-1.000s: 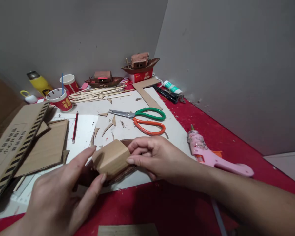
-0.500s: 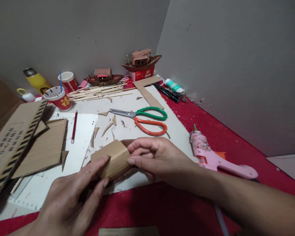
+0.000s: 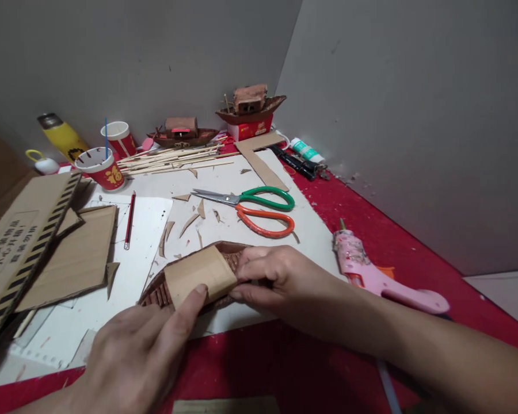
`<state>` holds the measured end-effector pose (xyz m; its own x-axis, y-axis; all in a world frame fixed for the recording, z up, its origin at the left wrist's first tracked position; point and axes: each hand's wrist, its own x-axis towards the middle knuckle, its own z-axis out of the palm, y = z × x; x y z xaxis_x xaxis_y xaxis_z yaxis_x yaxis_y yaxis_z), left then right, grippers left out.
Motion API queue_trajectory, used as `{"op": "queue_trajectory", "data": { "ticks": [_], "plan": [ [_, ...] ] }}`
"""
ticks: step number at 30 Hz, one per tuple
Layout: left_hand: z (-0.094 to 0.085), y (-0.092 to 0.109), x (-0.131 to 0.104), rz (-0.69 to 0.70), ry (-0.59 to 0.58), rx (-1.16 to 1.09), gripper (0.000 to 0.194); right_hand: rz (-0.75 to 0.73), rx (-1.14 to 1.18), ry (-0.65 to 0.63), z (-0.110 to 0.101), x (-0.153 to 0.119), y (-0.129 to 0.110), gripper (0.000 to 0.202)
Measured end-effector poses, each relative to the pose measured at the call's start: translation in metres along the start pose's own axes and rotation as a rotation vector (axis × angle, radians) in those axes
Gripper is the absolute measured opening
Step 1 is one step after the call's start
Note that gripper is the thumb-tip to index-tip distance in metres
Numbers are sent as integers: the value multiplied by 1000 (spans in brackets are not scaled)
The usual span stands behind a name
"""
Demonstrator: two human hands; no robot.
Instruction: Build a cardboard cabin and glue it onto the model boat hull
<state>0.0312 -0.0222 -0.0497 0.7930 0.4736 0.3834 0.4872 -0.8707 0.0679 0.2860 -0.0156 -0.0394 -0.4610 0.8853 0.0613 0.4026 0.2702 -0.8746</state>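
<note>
A curved tan cardboard piece (image 3: 198, 273) sits over the middle of a brown model boat hull (image 3: 157, 293), whose slatted ends show on both sides. My left hand (image 3: 142, 339) is at the near left of the boat, its thumb on the cardboard's near side and its other fingers bent beneath, partly hidden. My right hand (image 3: 276, 276) pinches the right edge of the cardboard at the hull's right end. Scissors (image 3: 242, 204) with green and orange handles lie just beyond the boat, among small cardboard scraps (image 3: 190, 224).
A pink glue gun (image 3: 384, 279) lies at right. Cardboard sheets (image 3: 77, 259) and a pencil (image 3: 130, 221) are at left. Behind stand paper cups (image 3: 107, 172), a yellow bottle (image 3: 64, 138), thin sticks (image 3: 172, 161) and two finished model boats (image 3: 250, 106).
The cardboard piece now sits lower and further right, with more of the hull showing. My left hand has shifted, its thumb now on the cardboard. My right hand has moved slightly right.
</note>
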Motion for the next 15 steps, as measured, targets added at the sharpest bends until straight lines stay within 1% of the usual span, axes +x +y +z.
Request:
{"op": "queue_trajectory", "data": {
  "ticks": [4,7,8,10,12,13,15],
  "plan": [
    [-1,3,-1,55,28,-2,56,-12,-118,-31,-2,-3,-2,20],
    [0,3,-2,80,38,20,59,40,-168,29,-5,-5,-8,14],
    [1,3,-2,79,32,25,59,86,-143,68,-6,-6,-10,16],
    [1,2,-3,76,8,43,57,188,-25,125,-5,-6,-12,31],
    [2,1,-4,77,-19,67,55,241,128,107,-2,-5,-12,44],
    [2,1,-4,77,-27,75,53,245,177,84,-1,-4,-10,45],
    [1,1,-3,82,-39,84,49,221,208,51,1,-3,-8,42]
  ]
}}
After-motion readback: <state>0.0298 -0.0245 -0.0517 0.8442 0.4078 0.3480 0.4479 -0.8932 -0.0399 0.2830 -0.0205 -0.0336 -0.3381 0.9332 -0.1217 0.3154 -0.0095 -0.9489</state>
